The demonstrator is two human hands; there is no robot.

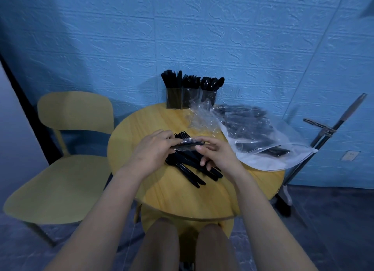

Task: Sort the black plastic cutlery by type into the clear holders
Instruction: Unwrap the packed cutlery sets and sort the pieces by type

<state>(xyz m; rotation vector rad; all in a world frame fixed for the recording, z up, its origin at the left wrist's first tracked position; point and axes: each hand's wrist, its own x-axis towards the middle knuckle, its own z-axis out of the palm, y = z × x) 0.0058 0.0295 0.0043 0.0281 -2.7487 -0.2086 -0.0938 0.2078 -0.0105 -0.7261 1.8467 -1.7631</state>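
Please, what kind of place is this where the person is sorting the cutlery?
Probably a small indoor room set up as a work or recording spot, not a real dining area. A small round wooden table stands against a blue textured wall, with a plain yellow chair beside it and a metal stand leaning nearby.

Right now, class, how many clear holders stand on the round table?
3, side by side at the table's far edge: left holder with knives, middle holder with forks, right holder with spoons. None seems hidden.
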